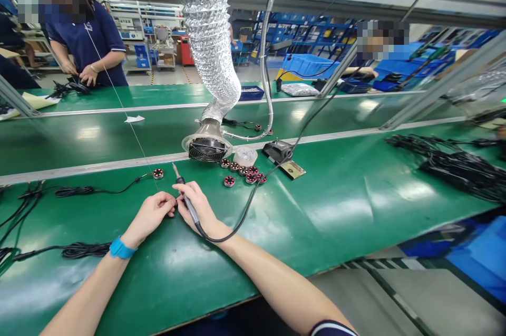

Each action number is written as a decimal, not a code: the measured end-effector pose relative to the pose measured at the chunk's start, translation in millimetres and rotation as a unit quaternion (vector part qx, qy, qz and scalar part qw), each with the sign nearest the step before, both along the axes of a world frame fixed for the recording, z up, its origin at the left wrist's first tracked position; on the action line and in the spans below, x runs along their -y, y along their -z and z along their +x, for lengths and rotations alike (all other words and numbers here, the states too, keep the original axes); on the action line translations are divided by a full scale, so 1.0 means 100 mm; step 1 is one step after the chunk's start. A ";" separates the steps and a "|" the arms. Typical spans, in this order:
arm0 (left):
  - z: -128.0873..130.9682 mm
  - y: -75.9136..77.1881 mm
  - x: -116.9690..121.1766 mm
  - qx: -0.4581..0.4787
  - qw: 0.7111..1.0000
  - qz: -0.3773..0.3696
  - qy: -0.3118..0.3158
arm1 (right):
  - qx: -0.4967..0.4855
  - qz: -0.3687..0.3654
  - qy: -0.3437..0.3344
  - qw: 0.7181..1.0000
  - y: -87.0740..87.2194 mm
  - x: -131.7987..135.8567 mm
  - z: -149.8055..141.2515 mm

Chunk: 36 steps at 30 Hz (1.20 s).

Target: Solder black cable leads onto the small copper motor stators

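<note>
My right hand (201, 208) is closed around a soldering iron (191, 208), its tip slanting up and away from me. From the handle a black cord loops over my right forearm. My left hand (154, 213), with a blue wristband (122, 248), is pinched shut close beside the right fingertips. Something small and dark shows between the two hands, too hidden to name. A thin wire (136, 138) hangs down from above and ends at my left hand; whether the fingers grip it cannot be seen. Just beyond lies a round copper-wound motor stator (158, 173) joined to a black cable (75, 191).
A fume extractor (207, 150) on a silver duct hangs ahead. Several stators (229, 181), a clear tape roll (245, 156) and a black iron stand (279, 151) are to its right. Black cable bundles (454, 167) lie far right. Across the bench, a person (89, 46) handles black cables.
</note>
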State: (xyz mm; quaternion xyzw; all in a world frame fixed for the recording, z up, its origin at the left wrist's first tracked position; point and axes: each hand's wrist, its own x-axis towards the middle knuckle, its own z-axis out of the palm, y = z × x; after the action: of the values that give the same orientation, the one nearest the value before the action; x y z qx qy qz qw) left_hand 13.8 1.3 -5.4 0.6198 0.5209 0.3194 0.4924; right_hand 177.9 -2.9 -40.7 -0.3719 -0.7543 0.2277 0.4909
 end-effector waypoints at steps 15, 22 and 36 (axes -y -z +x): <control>0.03 0.00 0.01 0.075 0.996 -0.030 -0.026 | 0.083 0.068 0.033 0.994 -0.03 0.04 -0.03; 0.01 0.04 -0.01 0.083 0.994 -0.038 -0.060 | 0.010 0.019 0.017 1.000 -0.03 0.03 -0.02; 0.04 -0.02 0.01 0.073 0.995 -0.044 -0.057 | -0.065 -0.030 0.015 0.997 0.01 -0.07 -0.02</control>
State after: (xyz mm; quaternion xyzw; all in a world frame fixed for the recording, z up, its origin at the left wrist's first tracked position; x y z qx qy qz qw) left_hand 17.5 -0.1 -3.4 0.5417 0.5315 0.3684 0.5371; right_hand 175.9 4.0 -42.2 -0.3821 -0.7077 0.2670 0.5309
